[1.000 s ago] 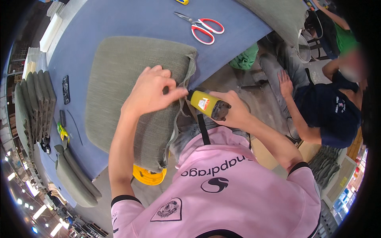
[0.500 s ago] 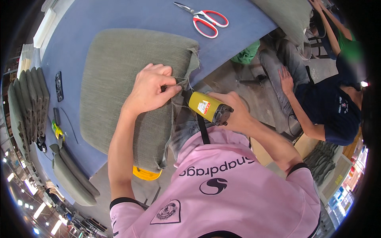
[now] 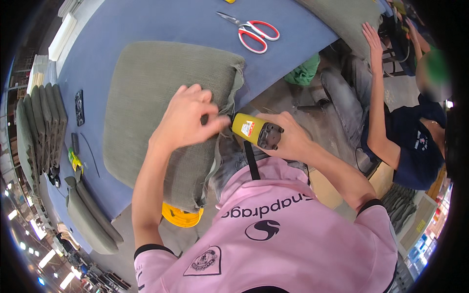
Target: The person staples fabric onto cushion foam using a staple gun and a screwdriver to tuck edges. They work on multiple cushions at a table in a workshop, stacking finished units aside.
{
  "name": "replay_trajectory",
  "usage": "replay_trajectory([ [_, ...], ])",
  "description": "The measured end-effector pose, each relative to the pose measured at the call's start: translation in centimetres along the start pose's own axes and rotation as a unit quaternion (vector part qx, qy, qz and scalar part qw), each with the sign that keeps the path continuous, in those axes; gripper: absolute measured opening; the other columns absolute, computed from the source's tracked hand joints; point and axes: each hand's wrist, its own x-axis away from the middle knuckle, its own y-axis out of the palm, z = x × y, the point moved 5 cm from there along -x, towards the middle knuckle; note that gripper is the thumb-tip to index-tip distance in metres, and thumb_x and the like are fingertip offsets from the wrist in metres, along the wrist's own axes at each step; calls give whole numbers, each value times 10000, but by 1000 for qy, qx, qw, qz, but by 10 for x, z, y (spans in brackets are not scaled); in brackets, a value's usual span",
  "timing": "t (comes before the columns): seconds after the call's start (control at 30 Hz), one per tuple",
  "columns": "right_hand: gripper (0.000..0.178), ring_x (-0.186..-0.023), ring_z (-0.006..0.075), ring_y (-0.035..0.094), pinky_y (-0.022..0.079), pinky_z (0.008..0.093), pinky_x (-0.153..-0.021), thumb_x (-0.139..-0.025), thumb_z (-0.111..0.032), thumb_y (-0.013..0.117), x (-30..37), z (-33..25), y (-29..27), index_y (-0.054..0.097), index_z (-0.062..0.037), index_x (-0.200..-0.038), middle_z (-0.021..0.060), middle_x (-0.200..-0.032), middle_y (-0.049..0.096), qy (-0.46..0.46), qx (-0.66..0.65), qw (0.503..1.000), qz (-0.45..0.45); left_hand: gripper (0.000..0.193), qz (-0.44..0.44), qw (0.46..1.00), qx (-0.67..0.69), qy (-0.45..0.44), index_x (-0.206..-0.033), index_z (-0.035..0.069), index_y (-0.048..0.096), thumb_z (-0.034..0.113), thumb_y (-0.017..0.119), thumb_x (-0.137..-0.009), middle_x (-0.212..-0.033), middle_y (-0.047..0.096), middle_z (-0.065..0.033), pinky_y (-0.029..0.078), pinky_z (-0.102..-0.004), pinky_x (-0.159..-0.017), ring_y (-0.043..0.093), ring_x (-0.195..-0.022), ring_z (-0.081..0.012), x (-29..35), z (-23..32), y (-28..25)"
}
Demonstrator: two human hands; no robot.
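Observation:
A grey-green upholstered cushion (image 3: 146, 93) lies on the blue table, its frayed fabric edge (image 3: 235, 85) toward me. My left hand (image 3: 188, 115) is above the cushion's near edge, fingers curled and thumb drawn against them. Its fingertips are slightly blurred, and what they pinch, if anything, cannot be made out. My right hand (image 3: 288, 134) is closed around the handle of a yellow staple gun (image 3: 248, 127) with a black end cap. The gun's nose points at the cushion edge, close to my left thumb; the handle is mostly hidden.
Red-and-white scissors (image 3: 251, 33) lie on the blue table (image 3: 166, 22) beyond the cushion. At left are a black remote-like object (image 3: 79, 107), a yellow-green tool (image 3: 74, 158) and stacked grey pads (image 3: 41, 127). A co-worker (image 3: 405, 141) sits at right. A yellow round object (image 3: 181, 216) is below the cushion.
My left hand has shifted slightly toward me, its thumb moving off the fabric edge to beside the gun's nose. The staple gun has tilted a little. The co-worker's hand has risen to a cushion.

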Motion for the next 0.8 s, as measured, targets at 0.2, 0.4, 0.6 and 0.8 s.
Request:
replay_trajectory([
  [0.2,505,-839,459,729,598,471,-755,-692,-135,914,6,-6,-1,776,-48,-1170,222,-901,775,-17,-56,998,-25,283,-50,998,31,7,-653,72,687,259,834,-808,-726,496,-30,368,-403,-780,512,-829,-242,0,-11,8],
  [0.4,594,-883,453,729,592,473,-788,-652,-110,934,3,4,18,763,-48,-1218,225,-933,772,28,-105,990,-85,269,-37,997,70,1,-668,58,687,238,827,-811,-715,482,-35,363,-406,-767,495,-806,-241,3,-20,14],
  [0.6,788,-1156,403,651,549,467,-1011,-632,-179,990,29,45,37,711,-65,-1361,176,-1255,725,-49,-22,998,-19,285,21,997,79,-3,-670,47,652,214,832,-813,-712,435,-43,349,-398,-769,459,-779,-256,-3,-21,22],
  [0.8,728,-1103,427,645,535,487,-1022,-669,-192,963,16,8,14,733,-55,-1347,199,-1140,756,83,-19,995,-56,300,-29,999,-14,0,-662,61,720,284,835,-826,-738,525,-44,401,-415,-811,528,-865,-255,10,0,1],
])
